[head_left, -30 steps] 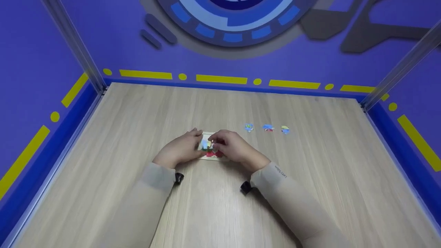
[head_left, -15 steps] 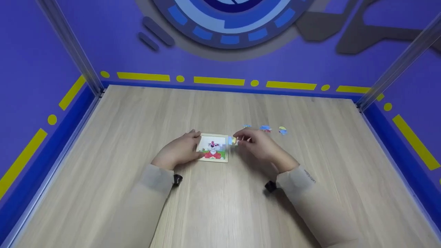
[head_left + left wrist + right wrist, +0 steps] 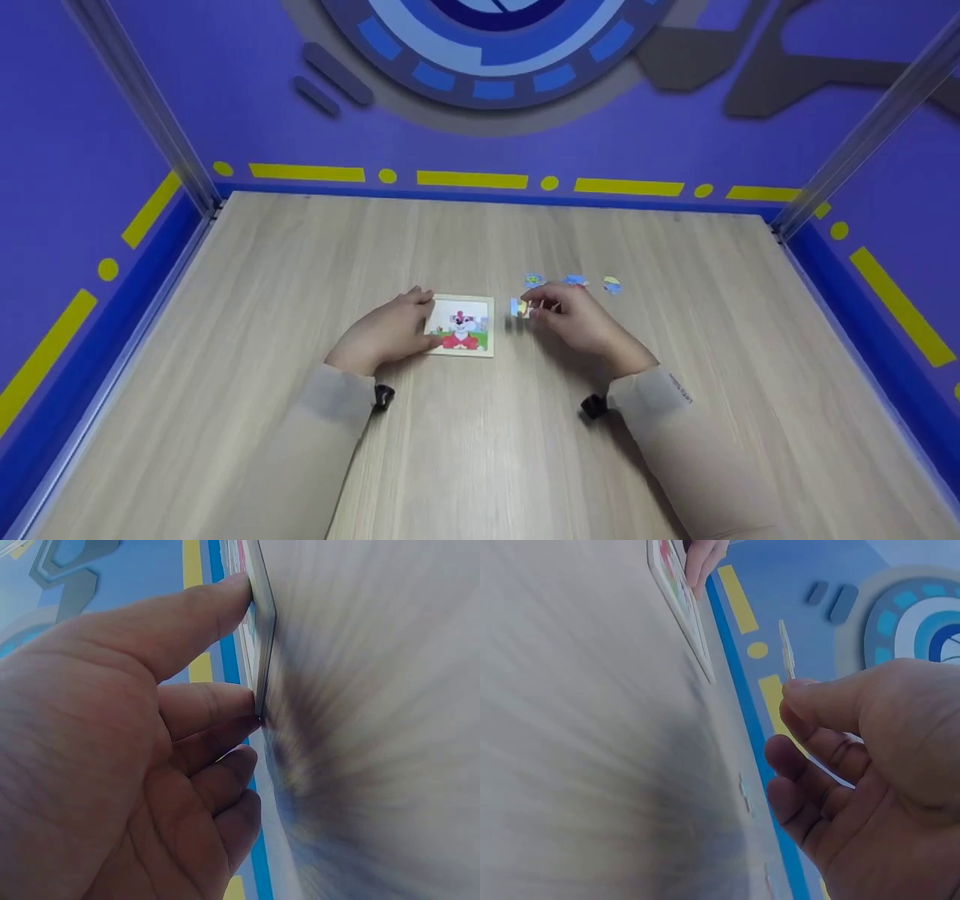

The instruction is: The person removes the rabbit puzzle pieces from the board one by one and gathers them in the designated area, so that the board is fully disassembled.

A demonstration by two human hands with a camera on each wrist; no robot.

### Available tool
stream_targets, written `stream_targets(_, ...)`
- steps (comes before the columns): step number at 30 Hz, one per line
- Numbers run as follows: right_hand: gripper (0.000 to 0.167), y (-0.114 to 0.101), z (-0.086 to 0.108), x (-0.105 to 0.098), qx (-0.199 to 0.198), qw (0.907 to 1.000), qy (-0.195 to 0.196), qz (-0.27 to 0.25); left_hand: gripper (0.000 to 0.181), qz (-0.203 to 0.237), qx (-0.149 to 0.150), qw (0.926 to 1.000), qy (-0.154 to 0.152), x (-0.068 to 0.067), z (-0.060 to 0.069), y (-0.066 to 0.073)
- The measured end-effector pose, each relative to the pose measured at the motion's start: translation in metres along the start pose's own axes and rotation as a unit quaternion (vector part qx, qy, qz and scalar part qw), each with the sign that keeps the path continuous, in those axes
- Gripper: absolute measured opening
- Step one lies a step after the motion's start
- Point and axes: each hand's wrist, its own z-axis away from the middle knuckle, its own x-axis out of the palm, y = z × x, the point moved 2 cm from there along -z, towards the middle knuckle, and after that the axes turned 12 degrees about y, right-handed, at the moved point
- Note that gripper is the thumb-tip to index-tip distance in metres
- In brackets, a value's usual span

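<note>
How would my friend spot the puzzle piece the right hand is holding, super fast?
On the pale wooden table, find the square cream puzzle frame. Right of it, the person's right hand pinches a small, flat, blue and yellow puzzle piece. Unlike the three small, colourful loose pieces lying nearby, this one is up off the table.

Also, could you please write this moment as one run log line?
left hand: rests on left side of puzzle frame | right hand: pinches puzzle piece, raised beside frame | three loose pieces: lying on table
</note>
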Motion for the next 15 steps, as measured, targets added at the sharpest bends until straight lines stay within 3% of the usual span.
stream_targets(15,0.029,0.021,-0.004,-0.008,0.025,0.9986,0.0,0.046,0.078,0.009,-0.011,0.9999,-0.003,-0.002,0.003,-0.001)
